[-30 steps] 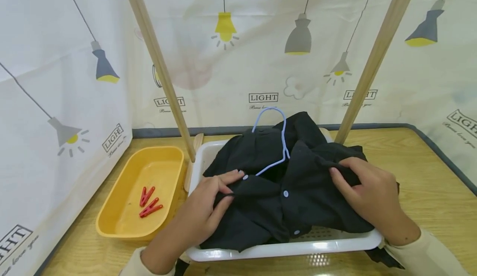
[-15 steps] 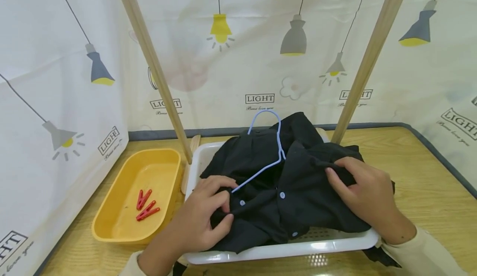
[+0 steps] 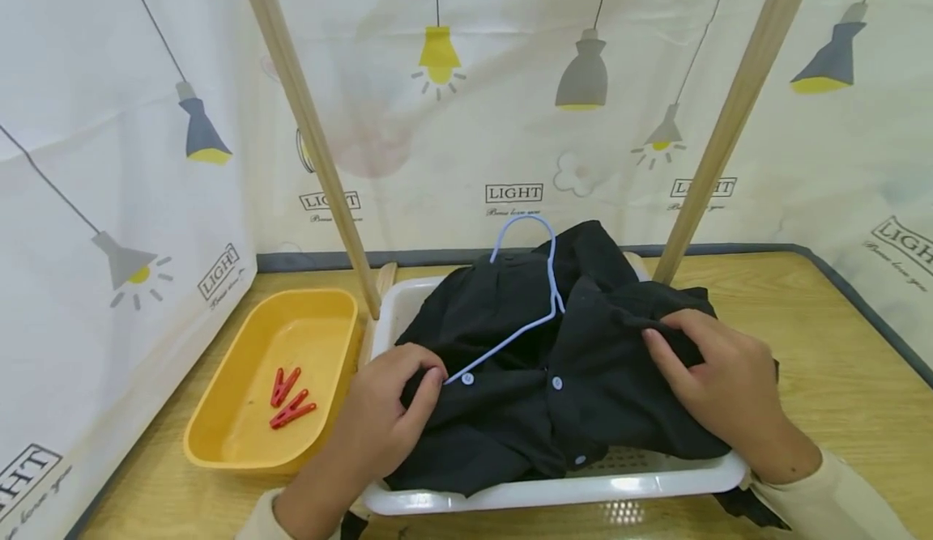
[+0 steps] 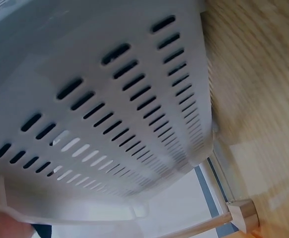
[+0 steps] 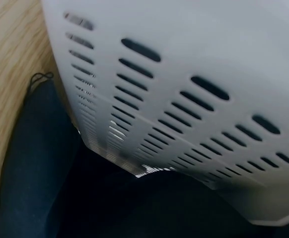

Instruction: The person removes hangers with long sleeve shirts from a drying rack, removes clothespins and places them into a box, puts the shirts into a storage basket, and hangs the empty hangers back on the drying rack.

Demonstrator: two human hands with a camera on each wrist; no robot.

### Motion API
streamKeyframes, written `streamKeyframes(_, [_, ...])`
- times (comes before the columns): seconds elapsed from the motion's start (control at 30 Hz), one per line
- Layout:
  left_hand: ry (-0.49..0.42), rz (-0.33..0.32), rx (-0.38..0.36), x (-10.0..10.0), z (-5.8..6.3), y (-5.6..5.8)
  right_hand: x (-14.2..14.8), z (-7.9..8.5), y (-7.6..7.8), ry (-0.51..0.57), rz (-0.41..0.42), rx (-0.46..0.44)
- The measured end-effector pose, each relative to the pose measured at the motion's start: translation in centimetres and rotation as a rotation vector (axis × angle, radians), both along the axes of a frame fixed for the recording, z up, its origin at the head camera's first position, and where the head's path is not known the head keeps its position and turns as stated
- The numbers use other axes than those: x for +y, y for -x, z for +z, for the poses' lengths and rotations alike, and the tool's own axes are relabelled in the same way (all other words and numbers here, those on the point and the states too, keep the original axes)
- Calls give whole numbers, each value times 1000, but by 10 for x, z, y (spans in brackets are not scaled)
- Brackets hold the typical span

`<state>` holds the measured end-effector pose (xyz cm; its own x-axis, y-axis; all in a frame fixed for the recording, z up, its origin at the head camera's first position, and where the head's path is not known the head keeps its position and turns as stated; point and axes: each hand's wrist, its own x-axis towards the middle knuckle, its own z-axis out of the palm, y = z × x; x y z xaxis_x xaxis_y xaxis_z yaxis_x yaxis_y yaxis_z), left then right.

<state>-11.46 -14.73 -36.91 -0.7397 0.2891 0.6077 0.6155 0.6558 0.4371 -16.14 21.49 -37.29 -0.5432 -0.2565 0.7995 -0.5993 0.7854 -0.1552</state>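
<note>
A black shirt point(image 3: 503, 427) with pale buttons lies bunched over a white basket point(image 3: 554, 491). Its collar opening shows a light blue wire hanger point(image 3: 503, 347), the hook standing up and the right part hidden under the cloth. My left hand point(image 3: 394, 402) has curled fingers, with thumb and forefinger pinching the shirt's left side right at the end of the hanger's visible arm. Whether they also grip the wire is unclear. On the other side, my right hand point(image 3: 722, 390) pinches a fold of the shirt between thumb and fingers. Mostly the slotted basket wall point(image 4: 105, 114) fills the left wrist view.
Left of the basket stands a yellow tray point(image 3: 200, 435) with two red clothespins point(image 3: 291, 409) in it. A wooden frame point(image 3: 313, 135) with a pale top bar rises behind the basket. Dark cloth point(image 5: 35, 163) hangs beside the basket in the right wrist view.
My left hand has shifted slightly left and regripped the shirt edge. More of the hanger's left arm now shows, running to those fingertips. The right hand keeps its hold.
</note>
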Motion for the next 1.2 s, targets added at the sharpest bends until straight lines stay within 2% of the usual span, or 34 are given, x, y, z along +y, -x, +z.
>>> streamKeyframes(0.07, [-9,6,6,-1,1,1,0,0,0,3,-3,3])
streamKeyframes(0.2, [-5,-30,-4,-6,6,3,1,0,0,9,-4,1])
streamKeyframes(0.4, [42,-175,-110,-19,15,4,0,1,-1,20,-6,-9])
streamKeyframes(0.47, [54,-206,-139,-23,18,4,0,1,-1,24,-4,-9])
streamKeyframes(0.63, [57,-260,-159,-33,23,4,0,1,-1,35,2,-10])
streamKeyframes(0.73, [62,-270,-162,-38,24,4,1,0,-1,39,-2,-10])
streamKeyframes(1.03, [111,-245,-169,-45,28,5,3,-2,1,54,-17,-26])
streamKeyframes(1.2, [135,-287,-139,-49,30,7,4,-1,0,75,-36,-51])
